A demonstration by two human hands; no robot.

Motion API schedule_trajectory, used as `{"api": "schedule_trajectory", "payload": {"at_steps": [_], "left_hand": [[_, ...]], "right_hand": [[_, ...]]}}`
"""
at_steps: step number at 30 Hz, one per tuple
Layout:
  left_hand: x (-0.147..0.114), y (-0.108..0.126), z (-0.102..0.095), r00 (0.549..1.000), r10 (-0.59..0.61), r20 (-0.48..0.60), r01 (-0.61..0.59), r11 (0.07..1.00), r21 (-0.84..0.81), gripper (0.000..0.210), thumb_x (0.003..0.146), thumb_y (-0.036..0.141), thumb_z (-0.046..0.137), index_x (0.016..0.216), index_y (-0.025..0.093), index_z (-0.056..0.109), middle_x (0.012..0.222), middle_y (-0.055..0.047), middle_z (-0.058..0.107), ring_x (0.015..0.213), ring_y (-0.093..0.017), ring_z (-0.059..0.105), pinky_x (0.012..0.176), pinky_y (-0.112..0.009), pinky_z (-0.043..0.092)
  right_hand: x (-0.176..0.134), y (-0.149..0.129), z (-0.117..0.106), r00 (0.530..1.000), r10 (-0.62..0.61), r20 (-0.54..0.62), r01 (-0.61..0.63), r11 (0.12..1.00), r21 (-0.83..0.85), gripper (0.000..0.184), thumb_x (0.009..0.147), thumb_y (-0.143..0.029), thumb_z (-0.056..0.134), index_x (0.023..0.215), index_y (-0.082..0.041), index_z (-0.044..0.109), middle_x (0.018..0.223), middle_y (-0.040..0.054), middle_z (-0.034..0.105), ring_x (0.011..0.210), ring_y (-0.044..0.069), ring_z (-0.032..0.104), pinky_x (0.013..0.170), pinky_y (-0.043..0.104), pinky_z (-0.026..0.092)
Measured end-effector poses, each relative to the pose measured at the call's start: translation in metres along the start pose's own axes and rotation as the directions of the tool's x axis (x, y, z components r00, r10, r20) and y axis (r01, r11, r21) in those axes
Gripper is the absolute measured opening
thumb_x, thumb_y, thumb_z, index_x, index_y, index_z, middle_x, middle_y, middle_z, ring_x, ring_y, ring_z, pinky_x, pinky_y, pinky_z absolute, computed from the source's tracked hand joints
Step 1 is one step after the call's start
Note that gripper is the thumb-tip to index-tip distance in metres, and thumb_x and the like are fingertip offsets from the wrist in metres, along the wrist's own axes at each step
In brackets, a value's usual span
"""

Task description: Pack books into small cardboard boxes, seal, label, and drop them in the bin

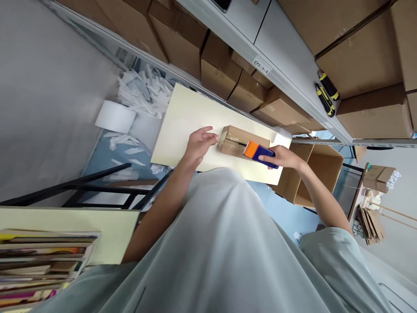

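A small brown cardboard box [241,141] lies on the pale yellow tabletop [182,126], with shiny tape and a dark streak along its upper face. My right hand [282,156] grips a dark blue block-shaped object with an orange end [267,153], its exact kind unclear. That orange end is over the right part of the box; whether it touches, I cannot tell. At the box's left end is my left hand [201,145], open, fingers loosely extended. Its fingertips are close to or against the box's edge.
Shelves with cardboard boxes [221,65] run along the far side. Two yellow-and-black utility knives [325,93] lie on the upper shelf. An open carton [319,174] stands right of the table. A white roll [115,116] and paper scraps [143,91] are at left.
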State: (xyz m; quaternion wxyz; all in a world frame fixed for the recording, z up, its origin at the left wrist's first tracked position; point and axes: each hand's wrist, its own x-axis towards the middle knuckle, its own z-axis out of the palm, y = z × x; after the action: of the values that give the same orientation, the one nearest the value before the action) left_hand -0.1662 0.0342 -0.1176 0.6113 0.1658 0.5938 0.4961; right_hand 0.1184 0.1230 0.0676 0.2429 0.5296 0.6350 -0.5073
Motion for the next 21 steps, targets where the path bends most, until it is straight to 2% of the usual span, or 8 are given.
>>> {"api": "schedule_trajectory", "payload": {"at_steps": [4,8,11,14,16,19,21], "left_hand": [[0.027,-0.019,0.004,0.999,-0.052,-0.013,0.052,0.999,-0.007,0.064,0.066,0.026,0.087,0.126,0.012,0.068,0.099,-0.011,0.080,0.100,-0.026,0.075,0.100,-0.048,0.058],[0.044,-0.041,0.002,0.993,-0.107,-0.043,0.107,0.994,0.013,0.064,0.064,0.023,0.085,0.124,0.013,0.068,0.098,-0.010,0.080,0.102,-0.027,0.075,0.101,-0.047,0.058],[0.051,-0.055,0.008,0.987,-0.148,-0.054,0.149,0.989,0.006,0.064,0.064,0.022,0.086,0.124,0.011,0.068,0.096,-0.011,0.080,0.099,-0.026,0.075,0.100,-0.046,0.058],[0.053,-0.064,0.023,0.991,-0.133,-0.024,0.133,0.991,-0.003,0.067,0.068,0.028,0.088,0.128,0.008,0.067,0.099,-0.014,0.079,0.099,-0.027,0.075,0.100,-0.045,0.058],[0.052,-0.067,0.031,0.995,-0.088,-0.038,0.090,0.995,0.045,0.067,0.074,0.033,0.088,0.131,0.007,0.067,0.109,-0.018,0.079,0.106,-0.028,0.075,0.103,-0.044,0.057],[0.047,-0.068,0.035,0.983,-0.018,-0.183,0.062,0.970,0.235,0.064,0.080,0.035,0.086,0.135,0.010,0.067,0.140,-0.024,0.069,0.119,-0.031,0.071,0.105,-0.042,0.055],[0.039,-0.066,0.032,0.963,0.047,-0.264,0.059,0.923,0.380,0.058,0.082,0.034,0.084,0.134,0.012,0.069,0.149,-0.024,0.064,0.119,-0.032,0.071,0.104,-0.041,0.054]], "right_hand": [[0.036,0.004,-0.013,0.996,0.018,0.087,-0.022,0.999,0.047,0.067,0.082,-0.084,0.077,0.080,-0.018,0.071,0.072,0.0084,0.081,0.062,0.019,0.076,0.056,0.025,0.057],[0.069,0.016,-0.007,0.987,0.045,0.152,-0.057,0.995,0.077,0.069,0.078,-0.086,0.079,0.080,-0.018,0.072,0.069,0.0066,0.079,0.061,0.018,0.073,0.059,0.025,0.059],[0.085,0.020,0.001,0.988,0.054,0.147,-0.054,0.999,-0.001,0.071,0.082,-0.089,0.073,0.075,-0.018,0.070,0.065,0.0056,0.076,0.060,0.017,0.071,0.061,0.026,0.058],[0.093,0.021,0.005,0.995,0.030,0.095,-0.020,0.995,-0.102,0.072,0.086,-0.088,0.067,0.071,-0.017,0.069,0.064,0.0046,0.073,0.060,0.016,0.068,0.063,0.026,0.056],[0.095,0.021,0.006,0.997,0.022,0.070,-0.012,0.991,-0.131,0.070,0.089,-0.085,0.066,0.073,-0.018,0.070,0.066,0.0041,0.074,0.062,0.017,0.068,0.064,0.026,0.054],[0.099,0.021,0.009,0.999,0.027,0.026,-0.022,0.984,-0.174,0.065,0.090,-0.081,0.067,0.077,-0.018,0.071,0.073,0.0038,0.075,0.067,0.018,0.070,0.063,0.025,0.051],[0.102,0.020,0.012,0.999,0.037,-0.006,-0.037,0.976,-0.214,0.062,0.089,-0.079,0.070,0.079,-0.018,0.072,0.076,0.0040,0.077,0.071,0.019,0.071,0.062,0.025,0.048]]}}
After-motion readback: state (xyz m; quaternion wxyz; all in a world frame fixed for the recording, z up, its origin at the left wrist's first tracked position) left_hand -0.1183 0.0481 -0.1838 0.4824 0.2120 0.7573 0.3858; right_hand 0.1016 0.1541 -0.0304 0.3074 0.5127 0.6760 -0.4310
